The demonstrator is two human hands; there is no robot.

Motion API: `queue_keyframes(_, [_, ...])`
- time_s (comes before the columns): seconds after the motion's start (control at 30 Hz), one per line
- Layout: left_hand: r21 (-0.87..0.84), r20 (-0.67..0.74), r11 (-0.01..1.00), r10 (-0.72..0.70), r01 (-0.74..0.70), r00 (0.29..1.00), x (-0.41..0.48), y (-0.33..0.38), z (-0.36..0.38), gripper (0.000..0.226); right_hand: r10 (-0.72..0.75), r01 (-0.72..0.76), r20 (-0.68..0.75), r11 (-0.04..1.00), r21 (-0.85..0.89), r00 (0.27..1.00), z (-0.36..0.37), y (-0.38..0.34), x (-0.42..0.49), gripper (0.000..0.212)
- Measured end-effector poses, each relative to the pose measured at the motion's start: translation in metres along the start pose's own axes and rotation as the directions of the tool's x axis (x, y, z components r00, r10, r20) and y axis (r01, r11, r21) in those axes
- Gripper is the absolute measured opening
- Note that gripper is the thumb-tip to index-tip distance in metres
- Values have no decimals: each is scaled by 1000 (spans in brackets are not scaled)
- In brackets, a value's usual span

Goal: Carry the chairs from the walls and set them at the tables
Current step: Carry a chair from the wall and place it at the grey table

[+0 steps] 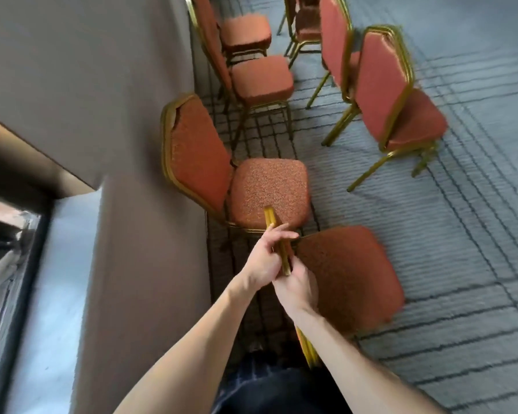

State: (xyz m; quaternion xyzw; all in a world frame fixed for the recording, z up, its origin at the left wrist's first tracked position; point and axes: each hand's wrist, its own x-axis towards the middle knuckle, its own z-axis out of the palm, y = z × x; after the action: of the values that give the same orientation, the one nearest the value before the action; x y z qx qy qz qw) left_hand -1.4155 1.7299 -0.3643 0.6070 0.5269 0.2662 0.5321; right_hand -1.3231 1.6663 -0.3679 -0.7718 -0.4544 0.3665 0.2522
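Observation:
A red-cushioned chair with a gold metal frame [346, 273] stands right below me, its backrest seen edge-on. My right hand [295, 289] grips the gold top rail of that backrest. My left hand [265, 258] lies against the same rail from the left, fingers partly stretched over it. A second chair of the same kind [237, 186] stands against the wall just beyond, its seat nearly touching the held chair.
More red chairs [260, 79] line the grey wall [102, 85] further on. Another pair [389, 94] stands out on the blue-grey patterned carpet [461, 234] to the right. A window ledge [42, 264] lies at lower left.

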Motion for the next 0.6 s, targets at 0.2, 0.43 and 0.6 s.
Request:
queue_keyframes(0.2, [487, 352, 802, 181, -345, 918, 45, 45, 46, 50, -214, 125, -332, 955, -269, 919, -66, 18, 24, 14])
queue_keyframes(0.43, [645, 455, 621, 156, -446, 877, 79, 107, 96, 46, -209, -54, -473, 874, -483, 856, -134, 31, 51, 14])
queue_keyframes(0.6, [615, 538, 508, 290, -603, 792, 105, 133, 124, 43, -259, -78, -560, 859, -506, 787, -177, 40, 61, 14])
